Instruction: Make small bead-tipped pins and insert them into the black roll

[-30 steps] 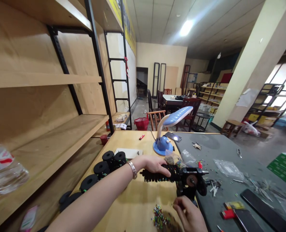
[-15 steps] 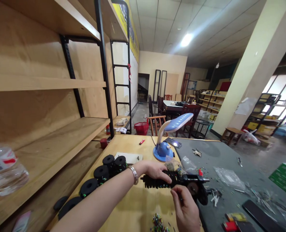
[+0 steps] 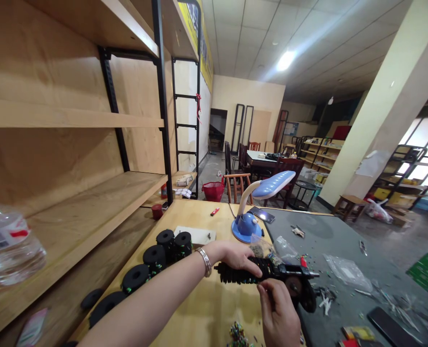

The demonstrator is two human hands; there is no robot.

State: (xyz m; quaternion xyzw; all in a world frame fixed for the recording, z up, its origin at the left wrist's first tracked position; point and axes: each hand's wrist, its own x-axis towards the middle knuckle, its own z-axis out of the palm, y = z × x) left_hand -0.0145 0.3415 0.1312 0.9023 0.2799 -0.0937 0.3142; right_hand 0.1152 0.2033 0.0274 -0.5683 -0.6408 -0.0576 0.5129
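Beads [image 3: 237, 333] in mixed colours lie heaped at the near edge of the wooden tabletop [image 3: 206, 308], just beside the right hand [image 3: 280, 315]. This hand is raised off the table with its fingers curled in. Its thumb and forefinger are drawn together in a pinch at the point where the black ridged rod [image 3: 235, 275] runs into the small black machine [image 3: 302, 291]. Whether anything tiny sits in that pinch is too small to tell. Just beyond, the left hand [image 3: 237, 255], with a bracelet [image 3: 204, 260] at the wrist, lies over the top of the rod, its fingers pressed side by side and wrapped down around it. The rod is thus held level above the table, between the two hands and the machine. The step in hand looks like work at the rod's joint with the machine, one hand steadying and the other doing the fine part. Any further move there calls for a firm left grip and a small, exact touch from the right fingertips, since the wheel sits close by. Clear plastic bags [image 3: 271, 246] lie just behind the rod, and black rolls [image 3: 154, 255] stand in a line to the left. Farther back a blue desk lamp [image 3: 248, 224] stands with a phone [image 3: 262, 214] near it on the grey mat [image 3: 329, 241], and a red basket [image 3: 214, 190] sits on the floor past the table.
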